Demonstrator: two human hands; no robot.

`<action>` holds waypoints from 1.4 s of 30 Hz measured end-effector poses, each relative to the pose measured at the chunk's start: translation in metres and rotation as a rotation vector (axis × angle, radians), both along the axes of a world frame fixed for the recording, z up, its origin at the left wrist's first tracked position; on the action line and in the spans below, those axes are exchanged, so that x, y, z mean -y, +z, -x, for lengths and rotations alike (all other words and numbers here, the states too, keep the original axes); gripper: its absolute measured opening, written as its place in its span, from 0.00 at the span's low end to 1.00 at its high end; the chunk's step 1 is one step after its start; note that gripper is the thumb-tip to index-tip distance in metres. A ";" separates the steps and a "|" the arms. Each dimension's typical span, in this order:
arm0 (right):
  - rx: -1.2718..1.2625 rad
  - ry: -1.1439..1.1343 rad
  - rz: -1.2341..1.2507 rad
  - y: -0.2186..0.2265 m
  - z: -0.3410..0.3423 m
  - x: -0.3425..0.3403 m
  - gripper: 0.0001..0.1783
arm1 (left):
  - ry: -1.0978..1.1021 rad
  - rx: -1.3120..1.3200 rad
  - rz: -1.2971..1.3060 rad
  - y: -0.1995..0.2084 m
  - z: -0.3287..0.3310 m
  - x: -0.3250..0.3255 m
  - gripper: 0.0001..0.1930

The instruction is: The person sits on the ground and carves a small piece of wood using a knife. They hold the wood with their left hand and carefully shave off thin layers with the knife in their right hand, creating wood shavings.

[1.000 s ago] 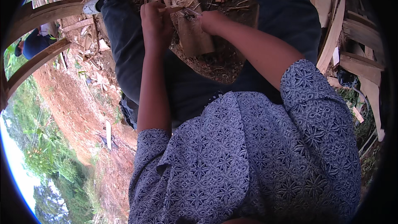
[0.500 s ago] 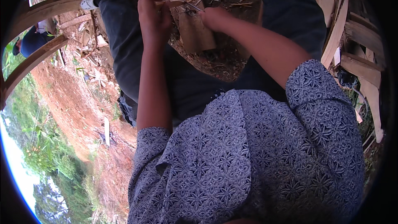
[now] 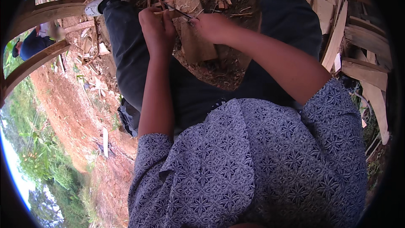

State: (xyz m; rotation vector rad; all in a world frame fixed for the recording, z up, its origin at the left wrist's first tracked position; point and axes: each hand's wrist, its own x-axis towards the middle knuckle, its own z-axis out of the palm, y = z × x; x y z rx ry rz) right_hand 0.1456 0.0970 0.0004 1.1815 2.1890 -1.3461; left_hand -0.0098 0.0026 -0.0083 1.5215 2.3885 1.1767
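My left hand (image 3: pixel 157 33) is closed around a small pale piece of wood (image 3: pixel 172 14), whose end sticks out toward the right. My right hand (image 3: pixel 214 28) grips a thin, dark, knife-like tool (image 3: pixel 180 12). Its narrow length slants up and left from my fist and crosses at the pale piece, close to my left fingers. Whether its edge touches the wood I cannot tell. Both hands are above a thick wooden block (image 3: pixel 198 47) that lies on the ground between my legs.
Wood chips and thin strips litter the dirt around the block. Stacked boards (image 3: pixel 366 33) stand at the right. Curved timbers (image 3: pixel 44 59) reach in from the left, where another person (image 3: pixel 33 44) in dark blue is bent down. A reddish slope (image 3: pixel 63 105) falls away at left.
My right hand has moved left, nearer my left hand, and the tool now reaches farther across the pale wood. My left hand keeps its hold.
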 end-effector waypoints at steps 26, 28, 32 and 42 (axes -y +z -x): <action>-0.607 -0.433 0.215 0.096 -0.115 0.052 0.21 | 0.102 1.445 -0.227 0.096 -0.066 0.048 0.22; -0.597 -0.473 0.346 0.111 -0.112 0.065 0.20 | 0.052 1.487 -0.183 0.103 -0.086 0.047 0.23; -0.594 -0.537 0.530 0.121 -0.109 0.081 0.19 | 0.141 1.271 -0.084 0.098 -0.109 0.061 0.21; -0.430 -0.423 -0.062 0.000 -0.070 0.078 0.21 | -0.062 1.053 0.492 0.069 -0.125 0.101 0.30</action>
